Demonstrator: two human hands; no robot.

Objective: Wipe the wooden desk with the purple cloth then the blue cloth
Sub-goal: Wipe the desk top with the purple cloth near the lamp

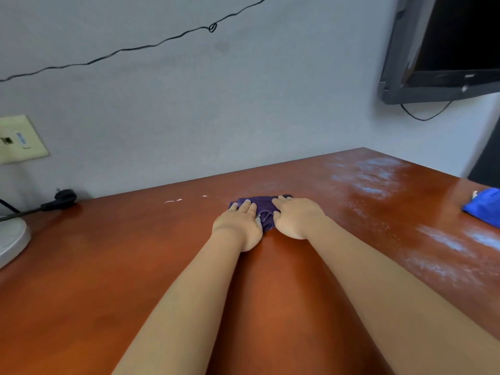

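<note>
Head view. Both hands lie flat, side by side, on the purple cloth (263,211), which is bunched on the table (108,266) toward its far edge, near the wall. The left hand (239,224) has its fingers straight and spread over the cloth's left half; the right hand (296,217) covers the right half in the same way, its fingertips (281,198) reaching the cloth's far hem. Neither hand pinches the fabric: open palms bearing down from extended arms probably serve to spread pressure across the cloth and keep it against the wood during a stroke.

The blue cloth (484,205) rests apart at the table's right edge, well clear of the hands, presumably set aside for the second pass. Whitish smears (370,174) cover the table's right portion, between the purple cloth and the blue one, so that area appears yet to be wiped. Small pale flecks (173,201) lie just left of the cloth; whether they are debris or chips in the finish is hard to tell at this resolution.

At the left edge sit a round white base (12,239) and a black plug (63,197) with its cord. A dark monitor (446,47) hangs on the wall at upper right.
</note>
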